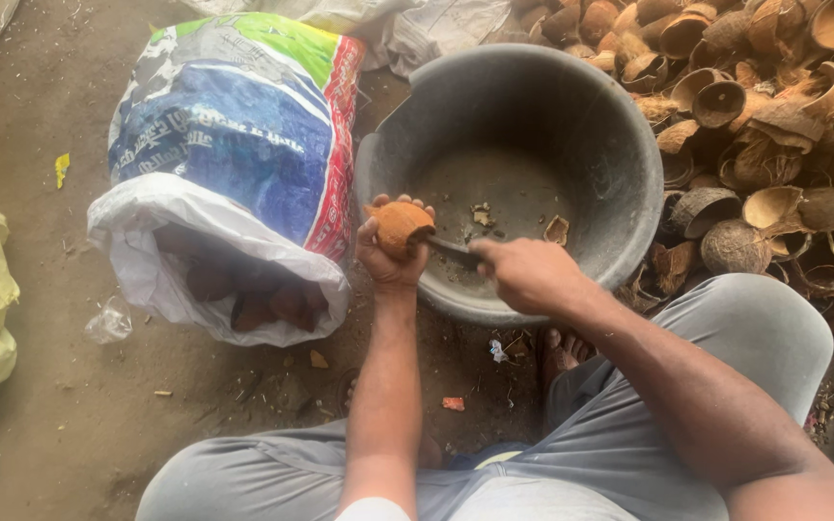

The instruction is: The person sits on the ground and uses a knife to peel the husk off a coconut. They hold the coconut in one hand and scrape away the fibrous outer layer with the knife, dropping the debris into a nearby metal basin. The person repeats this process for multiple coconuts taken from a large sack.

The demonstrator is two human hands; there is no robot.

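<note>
The left hand (388,253) grips a brown coconut piece (402,225) over the near rim of a grey tub (620,154), and the right hand (525,273) is closed on a dark blade (454,250) touching it. Scraps lie in the tub. Empty coconut shells (764,125) are heaped right of it on the dirt floor (50,386). Left stands an open white sack (234,164) printed blue, green and red, holding brown pieces.
</note>
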